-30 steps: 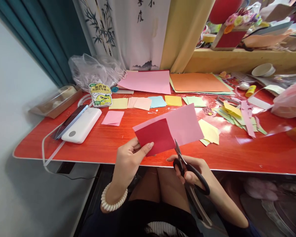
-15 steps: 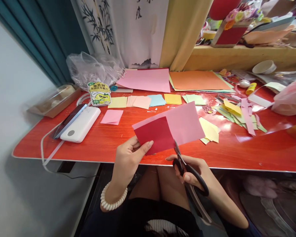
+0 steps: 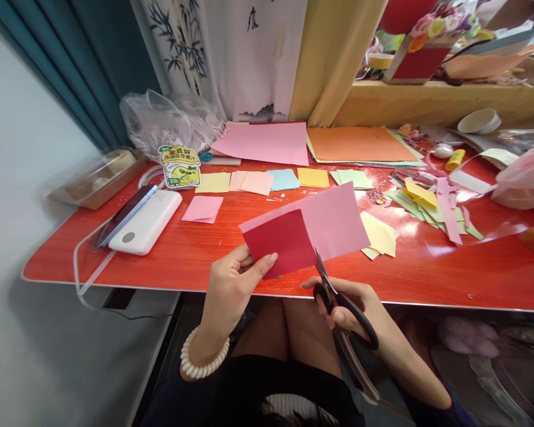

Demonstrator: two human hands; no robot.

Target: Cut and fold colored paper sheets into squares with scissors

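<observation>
My left hand (image 3: 234, 284) pinches a red paper piece (image 3: 285, 240) together with a larger pink paper sheet (image 3: 336, 222) behind it, above the front edge of the table. The red piece covers the left part of the pink sheet. In my right hand (image 3: 353, 305) is a pair of scissors (image 3: 324, 274) with black handles, fingers through the loops. Its blade tips point up at the lower right corner of the red piece, against the pink sheet. Whether the blades have paper between them is hard to make out.
Small paper stacks, among them a blue one (image 3: 283, 179), line the red table (image 3: 137, 270). Behind lie large pink sheets (image 3: 267, 142) and orange sheets (image 3: 360, 144). A white power bank (image 3: 146, 222) sits left; paper scraps (image 3: 447, 207) lie right, near a pink plastic bag (image 3: 525, 175).
Almost nothing differs. The scissors and my right hand have shifted very slightly up and right; my left hand keeps its grip on the papers.
</observation>
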